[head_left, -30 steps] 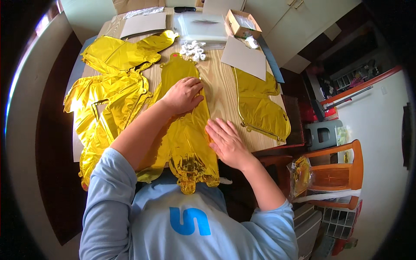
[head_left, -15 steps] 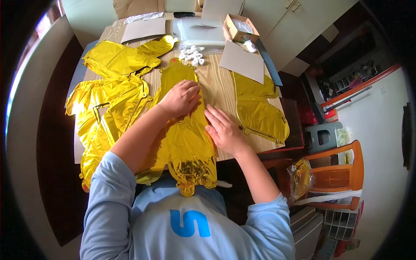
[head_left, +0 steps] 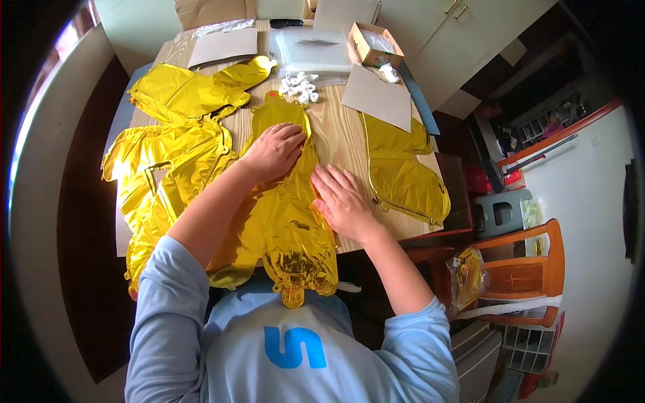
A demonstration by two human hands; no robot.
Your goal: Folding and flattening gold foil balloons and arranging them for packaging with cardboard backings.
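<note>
A flat gold foil balloon point(head_left: 289, 208) lies lengthwise in front of me, its crinkled near end hanging over the table edge against my shirt. My left hand point(head_left: 274, 153) rests on its upper half, fingers bent and held together over the foil; their tips are partly hidden. My right hand point(head_left: 341, 198) lies flat with fingers stretched out along the balloon's right edge, partly on the foil. To the left, more crumpled gold foil balloons point(head_left: 181, 151) overlap one another. Another gold foil balloon point(head_left: 403, 174) lies flat at the right.
White ribbon rolls point(head_left: 299, 87) sit beyond the balloon, with clear plastic bags point(head_left: 309, 54) behind them. A grey card point(head_left: 378, 97) partly covers the right balloon. A small open box point(head_left: 376, 46) stands at the back right. A wooden chair point(head_left: 521, 272) is right of the table point(head_left: 342, 134).
My right hand has shifted slightly left onto the balloon's edge. My left hand stays on the foil with a small change in its fingers.
</note>
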